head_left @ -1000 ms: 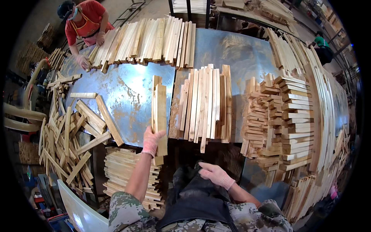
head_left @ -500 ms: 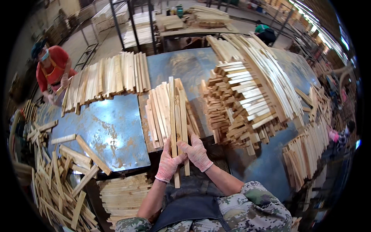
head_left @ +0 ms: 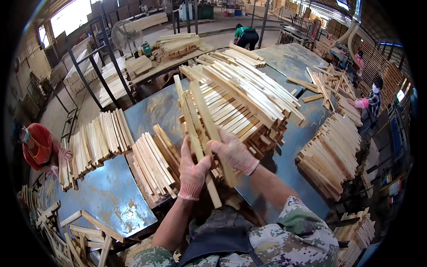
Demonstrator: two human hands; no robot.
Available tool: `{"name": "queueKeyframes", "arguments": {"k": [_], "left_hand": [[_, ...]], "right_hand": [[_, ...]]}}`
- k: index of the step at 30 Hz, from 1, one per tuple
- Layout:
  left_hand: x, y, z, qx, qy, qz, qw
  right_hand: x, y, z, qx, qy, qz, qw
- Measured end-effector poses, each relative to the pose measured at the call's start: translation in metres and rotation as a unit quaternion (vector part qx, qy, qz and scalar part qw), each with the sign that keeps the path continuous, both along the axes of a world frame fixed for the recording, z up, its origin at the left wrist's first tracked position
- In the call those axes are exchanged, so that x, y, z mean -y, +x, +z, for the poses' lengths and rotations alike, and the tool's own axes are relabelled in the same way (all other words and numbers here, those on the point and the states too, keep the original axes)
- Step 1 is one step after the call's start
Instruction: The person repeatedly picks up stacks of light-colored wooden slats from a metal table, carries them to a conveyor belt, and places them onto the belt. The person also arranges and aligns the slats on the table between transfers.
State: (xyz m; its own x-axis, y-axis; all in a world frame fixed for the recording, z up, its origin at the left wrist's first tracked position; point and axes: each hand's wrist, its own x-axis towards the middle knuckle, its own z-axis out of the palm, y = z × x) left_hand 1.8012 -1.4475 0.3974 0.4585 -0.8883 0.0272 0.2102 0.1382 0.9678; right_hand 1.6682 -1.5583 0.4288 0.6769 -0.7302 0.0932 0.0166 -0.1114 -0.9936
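Observation:
My left hand (head_left: 194, 174), in a pale, pink-stained work glove, is closed around a long wooden strip (head_left: 213, 192) that stands tilted in front of me. My right hand (head_left: 234, 153), gloved alike, grips a second wooden strip (head_left: 205, 113) just to the right. A gap shows between the two at their lower ends, and what looks like another strip lies between them higher up. Behind and left of my hands, a row of strips (head_left: 150, 165) rests on the table. Beyond my right hand rises a large stack of strips (head_left: 240, 104).
Blue-grey tables (head_left: 111, 196) spread around me. Loose offcuts (head_left: 89, 233) are heaped at the lower left, and more strips (head_left: 331, 149) lie in a row at right. One person in red (head_left: 39, 151) handles strips at left; another in plaid (head_left: 372, 102) stands at right.
My view has swung to the right, and my hands have come over toward the large stack. The strips, close together before, are now spread apart, with my right hand farther from my left.

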Motion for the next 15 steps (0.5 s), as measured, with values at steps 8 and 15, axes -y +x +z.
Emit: {"name": "queueKeyframes", "arguments": {"k": [8,15], "left_hand": [[0.21,-0.061,0.031,0.015,0.111,0.009,0.994],[0.267,-0.069,-0.009,0.198,0.221,-0.079,0.952]], "right_hand": [[0.075,-0.13,0.039,0.017,0.042,-0.194,0.98],[0.091,-0.164,0.01,0.022,0.038,-0.228,0.973]]}}
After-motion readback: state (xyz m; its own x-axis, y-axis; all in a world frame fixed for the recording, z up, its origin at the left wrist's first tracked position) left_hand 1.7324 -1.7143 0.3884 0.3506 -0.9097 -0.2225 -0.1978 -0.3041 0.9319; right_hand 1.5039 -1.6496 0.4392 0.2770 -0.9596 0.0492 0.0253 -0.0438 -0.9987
